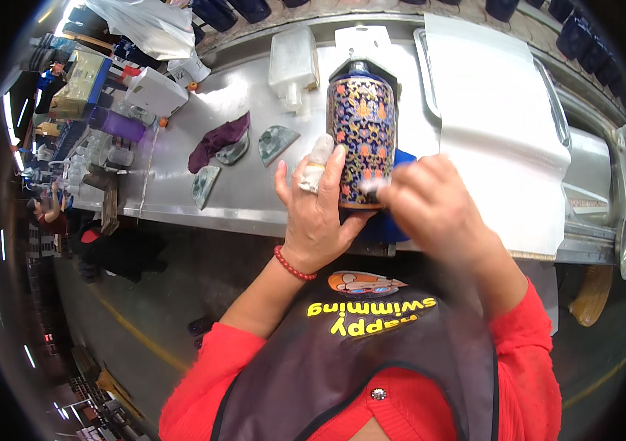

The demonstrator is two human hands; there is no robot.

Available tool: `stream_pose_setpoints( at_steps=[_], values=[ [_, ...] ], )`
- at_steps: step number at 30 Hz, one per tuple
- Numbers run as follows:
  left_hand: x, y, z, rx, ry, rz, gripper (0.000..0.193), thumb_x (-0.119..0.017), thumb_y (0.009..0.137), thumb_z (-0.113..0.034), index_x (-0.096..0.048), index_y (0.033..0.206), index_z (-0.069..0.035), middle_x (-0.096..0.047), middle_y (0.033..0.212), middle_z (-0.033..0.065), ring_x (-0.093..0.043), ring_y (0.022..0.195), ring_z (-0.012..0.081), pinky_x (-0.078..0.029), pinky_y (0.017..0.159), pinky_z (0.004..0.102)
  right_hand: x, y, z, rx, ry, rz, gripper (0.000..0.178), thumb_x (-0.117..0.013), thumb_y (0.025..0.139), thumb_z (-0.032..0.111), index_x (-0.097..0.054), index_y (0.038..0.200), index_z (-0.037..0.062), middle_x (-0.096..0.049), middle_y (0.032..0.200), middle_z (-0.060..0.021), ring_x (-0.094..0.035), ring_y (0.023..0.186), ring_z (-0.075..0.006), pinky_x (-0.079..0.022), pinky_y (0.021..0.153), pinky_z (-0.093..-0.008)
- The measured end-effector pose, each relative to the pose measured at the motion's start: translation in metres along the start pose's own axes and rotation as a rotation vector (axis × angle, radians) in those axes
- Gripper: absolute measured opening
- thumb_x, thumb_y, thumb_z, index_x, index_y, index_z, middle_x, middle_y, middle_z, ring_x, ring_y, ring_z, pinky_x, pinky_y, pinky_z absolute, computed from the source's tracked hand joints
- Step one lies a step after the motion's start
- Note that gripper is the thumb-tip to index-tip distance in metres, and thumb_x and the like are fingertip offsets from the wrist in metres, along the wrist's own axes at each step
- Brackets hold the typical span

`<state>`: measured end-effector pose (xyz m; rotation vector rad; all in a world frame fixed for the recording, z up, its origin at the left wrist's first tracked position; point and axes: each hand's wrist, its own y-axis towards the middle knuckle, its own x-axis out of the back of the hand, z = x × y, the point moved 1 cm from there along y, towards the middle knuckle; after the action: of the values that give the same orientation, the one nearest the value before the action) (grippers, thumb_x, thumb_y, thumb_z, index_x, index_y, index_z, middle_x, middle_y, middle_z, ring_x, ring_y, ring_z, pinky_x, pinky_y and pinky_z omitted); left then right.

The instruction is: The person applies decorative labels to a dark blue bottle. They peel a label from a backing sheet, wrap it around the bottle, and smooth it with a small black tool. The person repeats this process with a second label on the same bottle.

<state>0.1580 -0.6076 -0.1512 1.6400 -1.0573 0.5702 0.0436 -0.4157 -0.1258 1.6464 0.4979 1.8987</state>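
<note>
A dark blue bottle [362, 132] with a dense floral pattern in gold, orange and pink lies tilted on the bench, its neck pointing away from me. My left hand [317, 217] grips its lower left side, with white wrapping on some fingers and a red bead bracelet at the wrist. Beside the base, my right hand [434, 206] is closed and smeared by motion. It pinches a small white piece [373, 186] against the pattern near the bottom; what kind of piece, I cannot make out. Something bright blue [403, 158] shows beneath the bottle.
Greenish curved pieces [278, 142] and a purple cloth [219, 142] lie on the metal bench [181, 162] to the left. A translucent container [294, 66] stands behind them. White sheeting [504, 132] covers the right side. Farther left are a purple bottle [117, 123] and boxes.
</note>
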Motion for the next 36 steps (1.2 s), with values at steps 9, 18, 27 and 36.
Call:
stream_pose_setpoints(
  at_steps=[9, 18, 27, 36],
  values=[
    [-0.006, 0.001, 0.015, -0.03, -0.065, -0.099, 0.105, -0.092, 0.07, -0.044, -0.044, 0.151, 0.003, -0.068, 0.128, 0.0159, -0.065, 0.12, 0.0307, -0.009, 0.12, 0.0659, 0.02, 0.078, -0.026, 0.095, -0.028, -0.042, 0.015, -0.074, 0.082, 0.011, -0.069, 0.096, 0.01, -0.057, 0.078, -0.0045, -0.058, 0.072, -0.0225, -0.046, 0.069, -0.0366],
    [-0.006, 0.0, 0.022, -0.044, -0.119, -0.076, 0.106, -0.09, 0.075, -0.046, -0.039, 0.152, 0.006, -0.067, 0.134, 0.0179, -0.065, 0.122, 0.0312, -0.007, 0.12, 0.0651, 0.016, 0.087, -0.024, 0.101, -0.095, -0.098, 0.017, -0.079, 0.075, 0.017, -0.067, 0.086, 0.0113, -0.06, 0.078, -0.0037, -0.066, 0.084, -0.0201, -0.049, 0.085, -0.0432],
    [-0.014, -0.008, 0.032, -0.024, -0.157, -0.033, 0.102, -0.078, 0.082, -0.057, -0.041, 0.152, 0.007, -0.06, 0.139, 0.0253, -0.06, 0.125, 0.0365, -0.012, 0.116, 0.0685, 0.007, 0.051, -0.031, -0.003, 0.01, -0.042, 0.026, -0.079, 0.073, 0.006, -0.071, 0.097, 0.0088, -0.064, 0.082, -0.0034, -0.064, 0.076, -0.0226, -0.05, 0.076, -0.0377],
    [-0.019, -0.015, 0.038, 0.048, -0.245, 0.023, 0.103, -0.067, 0.088, -0.064, -0.036, 0.154, 0.009, -0.059, 0.14, 0.0234, -0.057, 0.13, 0.0372, -0.012, 0.115, 0.0677, -0.009, -0.012, 0.013, 0.032, 0.351, 0.02, 0.025, -0.077, 0.074, 0.003, -0.075, 0.098, 0.0086, -0.06, 0.084, -0.0054, -0.058, 0.078, -0.0239, -0.045, 0.069, -0.0385]
  ],
)
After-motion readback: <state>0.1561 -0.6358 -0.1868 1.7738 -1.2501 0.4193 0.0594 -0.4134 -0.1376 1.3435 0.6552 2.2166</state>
